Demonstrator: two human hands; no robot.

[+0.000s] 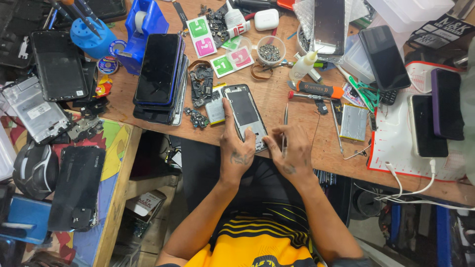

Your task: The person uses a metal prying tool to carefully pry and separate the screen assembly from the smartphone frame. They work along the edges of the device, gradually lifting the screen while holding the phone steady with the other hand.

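An opened phone frame [244, 110] with a dark inner panel lies near the wooden bench's front edge. My left hand [233, 148] grips its left side, thumb along the edge and fingers curled at the lower end. My right hand [292, 148] holds thin metal tweezers [285, 123] upright just right of the frame's lower corner, fingers pinched round them. A small yellow-edged battery [215, 108] rests against the frame's left side.
A stack of dark phones [159, 79] lies to the left, small circuit parts [200, 84] beside it. A cup of screws [270, 50], a glue bottle [303, 64], an orange-handled screwdriver [316, 90], a silver battery [354, 121] and a white mat [396, 143] with phones sit right.
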